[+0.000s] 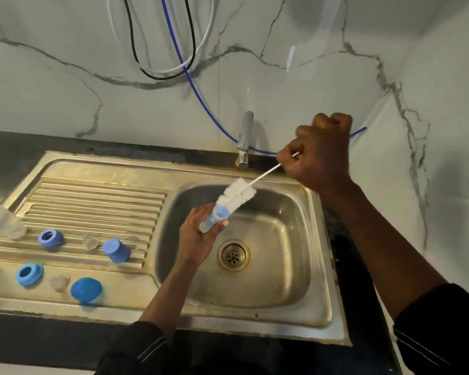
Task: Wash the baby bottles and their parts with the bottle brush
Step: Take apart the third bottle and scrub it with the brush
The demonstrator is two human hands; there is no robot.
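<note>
Over the sink [320, 301] basin, the left hand [198, 236] has its fingers wrapped around a baby bottle [214, 216], mouth tilted up. The right hand [320, 155], fingers clenched on the wire handle, holds the bottle brush [238, 194] bristles at the bottle mouth. Blue rings and caps lie on the drainboard.

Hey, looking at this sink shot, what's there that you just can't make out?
All in the head view:
- Bottle: the left hand wraps its lower part, so its base is hidden.
- Brush: its handle end is buried in the right hand.
- Clear container: cut off by the left edge.
- Two clear parts on the drainboard: too blurred and see-through to tell their shape.
- Tap: running or not, unclear.
</note>
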